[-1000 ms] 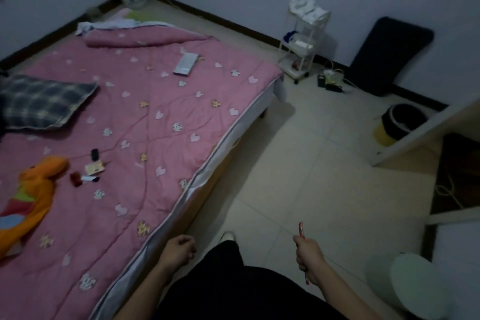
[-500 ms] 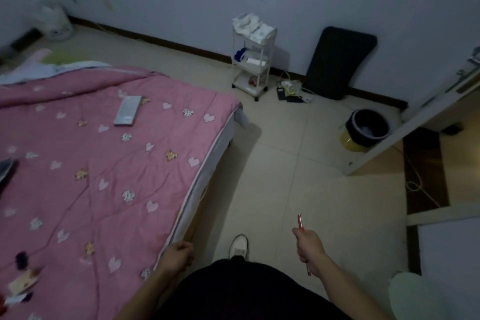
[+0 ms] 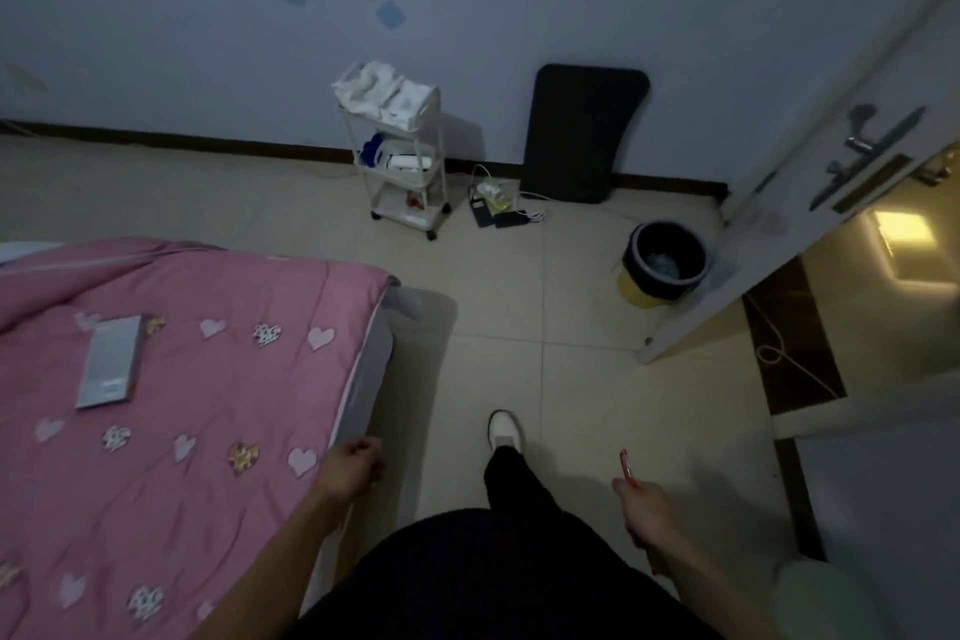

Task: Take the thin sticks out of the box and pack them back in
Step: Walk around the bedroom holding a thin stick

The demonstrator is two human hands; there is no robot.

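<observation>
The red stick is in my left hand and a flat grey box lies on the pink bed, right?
No: the head view shows the red stick in your right hand, not the left hand. The flat grey box lies on the pink bed.

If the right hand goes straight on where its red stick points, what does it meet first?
The red stick points over bare floor toward the black chargers; nothing nearer, though depth is unclear.

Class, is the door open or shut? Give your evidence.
Open: the door stands angled into the room, and lit floor shows beyond it.
</observation>
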